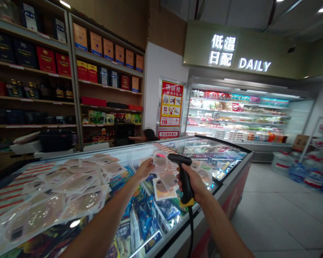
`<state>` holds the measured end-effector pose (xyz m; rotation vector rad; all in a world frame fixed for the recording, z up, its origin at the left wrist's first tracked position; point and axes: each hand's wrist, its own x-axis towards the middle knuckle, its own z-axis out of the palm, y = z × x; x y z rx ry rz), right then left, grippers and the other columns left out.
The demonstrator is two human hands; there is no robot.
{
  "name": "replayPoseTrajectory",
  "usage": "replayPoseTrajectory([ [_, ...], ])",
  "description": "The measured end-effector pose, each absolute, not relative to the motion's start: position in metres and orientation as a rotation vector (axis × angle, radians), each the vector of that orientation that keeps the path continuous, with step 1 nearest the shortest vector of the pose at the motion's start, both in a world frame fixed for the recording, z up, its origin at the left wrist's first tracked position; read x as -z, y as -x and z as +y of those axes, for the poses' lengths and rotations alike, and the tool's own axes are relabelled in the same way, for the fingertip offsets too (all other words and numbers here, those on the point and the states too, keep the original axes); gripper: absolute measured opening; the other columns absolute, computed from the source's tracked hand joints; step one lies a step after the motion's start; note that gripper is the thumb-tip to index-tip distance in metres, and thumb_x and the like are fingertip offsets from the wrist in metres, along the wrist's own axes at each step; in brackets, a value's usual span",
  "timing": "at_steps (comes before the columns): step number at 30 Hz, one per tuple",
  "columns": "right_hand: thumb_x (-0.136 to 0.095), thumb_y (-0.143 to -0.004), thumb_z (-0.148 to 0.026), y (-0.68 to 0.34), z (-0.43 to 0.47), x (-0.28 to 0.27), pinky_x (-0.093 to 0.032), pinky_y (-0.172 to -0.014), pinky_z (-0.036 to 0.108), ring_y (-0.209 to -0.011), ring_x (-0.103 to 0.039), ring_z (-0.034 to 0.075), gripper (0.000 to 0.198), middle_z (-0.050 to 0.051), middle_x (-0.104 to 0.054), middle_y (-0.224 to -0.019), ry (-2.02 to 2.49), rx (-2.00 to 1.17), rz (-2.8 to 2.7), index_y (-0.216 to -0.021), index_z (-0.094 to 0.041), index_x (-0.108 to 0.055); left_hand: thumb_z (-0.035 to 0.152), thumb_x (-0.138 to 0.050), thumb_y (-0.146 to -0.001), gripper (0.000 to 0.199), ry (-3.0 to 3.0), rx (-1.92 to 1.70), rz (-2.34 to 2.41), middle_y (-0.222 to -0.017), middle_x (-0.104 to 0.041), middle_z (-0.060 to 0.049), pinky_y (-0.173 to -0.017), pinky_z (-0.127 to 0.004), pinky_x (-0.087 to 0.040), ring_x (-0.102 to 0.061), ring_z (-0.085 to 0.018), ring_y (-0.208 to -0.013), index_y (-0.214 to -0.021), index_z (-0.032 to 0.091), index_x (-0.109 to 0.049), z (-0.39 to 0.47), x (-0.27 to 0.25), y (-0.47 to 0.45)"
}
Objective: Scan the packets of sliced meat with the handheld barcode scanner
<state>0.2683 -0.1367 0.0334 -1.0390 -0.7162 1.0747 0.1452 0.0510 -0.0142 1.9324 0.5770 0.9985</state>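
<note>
My right hand (196,184) is wrapped round the grip of a black and yellow barcode scanner (187,175), its cable hanging down. The scanner's head points left at a clear plastic packet (160,163), where a red glow shows near the label. My left hand (146,168) pinches that packet by its left edge, above the freezer's glass top. Below it, a few similar packets (165,188) lie on the glass. On the left side, a large heap of flat clear packets (78,177) with barcode labels is spread out.
The chest freezer (231,179) holds bags of frozen goods (145,215) under its glass. Shelves with boxes and bottles (107,71) stand behind at left. A person's head (150,134) shows past the freezer. A refrigerated display (237,118) and water jugs (298,172) are at right.
</note>
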Motion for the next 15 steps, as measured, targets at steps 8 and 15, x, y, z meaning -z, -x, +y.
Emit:
replayPoseTrajectory([
  [8,-0.050,-0.068,-0.042,-0.2736,-0.1381,-0.0349,-0.037,-0.032,0.019,-0.036,-0.045,0.008,0.027,-0.002,-0.052,-0.050,1.021,-1.078,-0.696,-0.076,-0.016,-0.049,0.019,-0.048,-0.058,0.026,-1.930,-0.977,0.597,-0.066,-0.059,0.000,-0.060,-0.026,-0.041,-0.053,-0.015,-0.065,-0.082,0.013,-0.055,0.0548,0.0199,-0.1504],
  [15,-0.050,-0.068,-0.043,-0.2713,-0.1405,-0.0339,-0.037,-0.032,0.020,-0.036,-0.046,0.008,0.028,-0.002,-0.053,-0.051,0.997,-1.122,-0.731,-0.077,-0.016,-0.050,0.016,-0.044,-0.058,0.027,-1.941,-0.956,0.542,-0.069,-0.059,0.001,-0.062,-0.025,-0.040,-0.053,-0.013,-0.065,-0.083,0.013,-0.054,0.0515,0.0158,-0.1522],
])
